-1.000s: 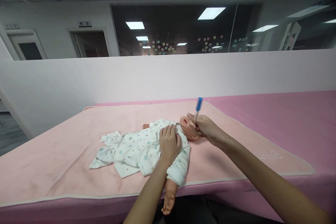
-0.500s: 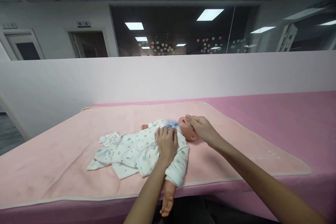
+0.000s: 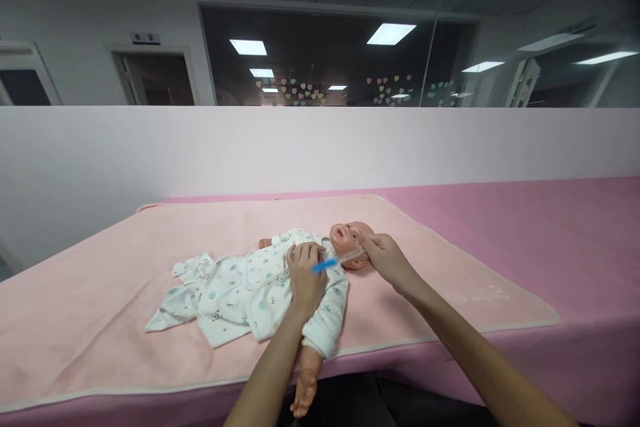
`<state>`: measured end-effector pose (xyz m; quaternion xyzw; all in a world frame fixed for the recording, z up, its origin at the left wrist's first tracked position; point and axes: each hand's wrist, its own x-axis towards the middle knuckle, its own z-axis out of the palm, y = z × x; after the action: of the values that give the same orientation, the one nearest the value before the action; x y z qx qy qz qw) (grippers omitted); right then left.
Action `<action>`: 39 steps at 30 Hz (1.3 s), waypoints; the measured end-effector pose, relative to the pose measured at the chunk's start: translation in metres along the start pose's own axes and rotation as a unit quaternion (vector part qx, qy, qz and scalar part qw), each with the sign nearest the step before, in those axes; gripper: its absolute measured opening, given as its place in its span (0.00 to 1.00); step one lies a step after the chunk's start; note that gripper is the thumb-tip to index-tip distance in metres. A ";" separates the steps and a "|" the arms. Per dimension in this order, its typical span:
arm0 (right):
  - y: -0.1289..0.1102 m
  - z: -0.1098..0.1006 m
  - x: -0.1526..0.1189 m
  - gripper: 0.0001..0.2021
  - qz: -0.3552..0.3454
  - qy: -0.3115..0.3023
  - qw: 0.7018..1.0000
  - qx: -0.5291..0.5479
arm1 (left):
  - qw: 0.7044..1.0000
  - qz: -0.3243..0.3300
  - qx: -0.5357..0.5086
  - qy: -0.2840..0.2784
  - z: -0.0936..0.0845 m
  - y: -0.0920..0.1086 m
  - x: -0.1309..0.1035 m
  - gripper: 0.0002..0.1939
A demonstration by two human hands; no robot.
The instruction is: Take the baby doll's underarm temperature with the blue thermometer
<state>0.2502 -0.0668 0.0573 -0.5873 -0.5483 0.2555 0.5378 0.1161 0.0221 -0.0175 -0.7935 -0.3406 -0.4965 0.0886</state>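
Smooth, faintly glossy plastic is seen on the doll's head [image 3: 345, 244] and forearm [image 3: 307, 377]; its suit [image 3: 233, 288] is made of matt, creased cloth. Partly clear plastic is shown in the slim stick [image 3: 329, 263]. The blanket [image 3: 110, 287] is formed of matt, soft-looking cloth, the partition [image 3: 300, 150] is finished smooth and matt, and the window [image 3: 310, 33] is glazed with glossy glass.

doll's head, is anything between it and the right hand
Nothing visible is: the right hand is at the side of the doll's head, overlapping it in view; whether they touch, I can't tell. The blue-ended stick it holds slants toward the left hand, the blue end overlapping that hand.
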 end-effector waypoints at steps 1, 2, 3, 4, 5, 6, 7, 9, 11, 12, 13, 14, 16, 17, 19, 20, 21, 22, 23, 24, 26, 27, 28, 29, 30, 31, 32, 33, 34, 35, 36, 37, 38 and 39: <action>0.011 -0.004 -0.003 0.25 0.006 0.017 1.000 -0.010 | 1.000 -0.001 0.000 0.005 0.000 0.000 0.000 0.09; 0.023 -0.009 -0.006 0.25 0.025 0.018 0.999 -0.014 | 1.000 -0.006 0.000 0.013 -0.001 0.000 0.000 0.08; 0.037 -0.014 -0.009 0.25 0.050 0.014 0.999 -0.013 | 1.000 -0.013 0.002 0.020 -0.001 0.000 0.001 0.08; 0.051 -0.021 -0.012 0.25 0.072 0.013 0.997 -0.023 | 0.999 -0.021 0.004 0.026 -0.001 0.001 0.001 0.08; 0.065 -0.027 -0.015 0.25 0.089 0.019 0.995 -0.042 | 0.999 -0.027 0.006 0.031 -0.002 0.001 0.001 0.08; 0.078 -0.034 -0.017 0.25 0.104 0.039 0.992 -0.068 | 0.999 -0.031 0.007 0.033 -0.002 0.001 0.001 0.08; 0.090 -0.040 -0.020 0.24 0.109 0.060 0.987 -0.100 | 0.999 -0.033 0.006 0.034 -0.003 0.001 0.000 0.09; 0.109 -0.051 -0.024 0.24 0.107 0.090 0.972 -0.187 | 0.999 -0.029 0.001 0.035 -0.003 0.001 0.000 0.10; 0.120 -0.058 -0.028 0.24 0.109 0.096 0.944 -0.297 | 0.999 -0.024 -0.004 0.039 -0.004 0.002 -0.001 0.10; 0.122 -0.059 -0.030 0.23 0.116 0.096 0.922 -0.356 | 0.999 -0.024 -0.005 0.042 -0.004 0.003 -0.001 0.10; 0.122 -0.059 -0.031 0.22 0.125 0.098 0.896 -0.414 | 0.999 -0.026 -0.006 0.046 -0.004 0.003 -0.001 0.10; 0.120 -0.057 -0.032 0.21 0.135 0.103 0.867 -0.468 | 0.998 -0.030 -0.006 0.053 -0.004 0.004 -0.001 0.09; 0.112 -0.047 -0.033 0.18 0.136 0.119 0.819 -0.544 | 0.997 -0.040 -0.006 0.068 -0.004 0.005 0.000 0.07; 0.106 -0.039 -0.033 0.18 0.128 0.126 0.806 -0.564 | 0.996 -0.044 -0.006 0.074 -0.004 0.005 0.000 0.07; 0.091 -0.018 -0.031 0.18 0.093 0.133 0.810 -0.564 | 0.995 -0.050 -0.004 0.084 -0.003 0.005 0.000 0.06; 0.082 -0.005 -0.028 0.18 0.068 0.133 0.821 -0.550 | 0.995 -0.052 -0.002 0.089 -0.003 0.005 0.000 0.07; 0.073 0.009 -0.024 0.17 0.042 0.134 0.838 -0.527 | 0.994 -0.055 0.000 0.093 -0.002 0.005 0.000 0.07; 0.064 0.023 -0.019 0.17 0.013 0.127 0.858 -0.497 | 0.994 -0.058 0.001 0.095 -0.002 0.004 0.000 0.07; 0.056 0.037 -0.013 0.15 -0.023 0.114 0.881 -0.459 | 0.993 -0.061 0.000 0.097 -0.001 0.004 0.000 0.08; 0.049 0.050 -0.006 0.14 -0.058 0.092 0.899 -0.424 | 0.993 -0.065 -0.002 0.098 0.000 0.003 0.000 0.08; 0.041 0.071 0.010 0.15 -0.107 0.063 0.928 -0.352 | 0.992 -0.080 -0.006 0.095 0.000 0.001 -0.001 0.07; 0.040 0.079 0.017 0.15 -0.117 0.060 0.940 -0.316 | 0.991 -0.091 -0.008 0.096 0.000 0.000 -0.001 0.06; 0.041 0.085 0.024 0.15 -0.121 0.063 0.950 -0.281 | 0.990 -0.104 -0.007 0.098 0.000 0.000 -0.002 0.05; 0.043 0.089 0.028 0.15 -0.118 0.070 0.959 -0.247 | 0.988 -0.115 -0.005 0.099 0.000 0.000 -0.002 0.05; 0.047 0.092 0.032 0.15 -0.114 0.077 0.967 -0.215 | 0.988 -0.121 -0.003 0.097 0.000 0.000 -0.002 0.04; 0.052 0.093 0.033 0.15 -0.110 0.083 0.972 -0.189 | 0.988 -0.121 0.000 0.093 -0.001 0.000 -0.002 0.04; 0.057 0.093 0.033 0.15 -0.107 0.085 0.976 -0.171 | 0.989 -0.118 0.002 0.086 -0.001 0.001 -0.003 0.04; 0.061 0.093 0.032 0.15 -0.106 0.087 0.978 -0.160 | 0.991 -0.113 0.004 0.077 -0.001 0.001 -0.003 0.05; 0.065 0.092 0.030 0.15 -0.106 0.086 0.978 -0.157 | 0.992 -0.109 0.004 0.071 -0.001 0.002 -0.003 0.05; 0.068 0.091 0.029 0.15 -0.107 0.084 0.978 -0.158 | 0.992 -0.107 0.003 0.066 -0.001 0.003 -0.003 0.04; 0.070 0.090 0.027 0.15 -0.106 0.082 0.978 -0.160 | 0.992 -0.107 0.003 0.064 -0.002 0.004 -0.004 0.04; 0.072 0.090 0.026 0.15 -0.104 0.083 0.978 -0.160 | 0.992 -0.109 0.004 0.062 -0.002 0.004 -0.004 0.04; 0.074 0.090 0.026 0.14 -0.104 0.085 0.978 -0.158 | 0.992 -0.112 0.005 0.061 -0.002 0.005 -0.004 0.04; 0.075 0.090 0.026 0.14 -0.107 0.089 0.978 -0.152 | 0.991 -0.115 0.007 0.061 -0.002 0.005 -0.004 0.04</action>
<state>0.2045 0.0021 -0.0303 -0.6206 -0.5901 0.0567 0.5132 0.1164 0.0150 -0.0188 -0.7167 -0.4273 -0.5482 0.0570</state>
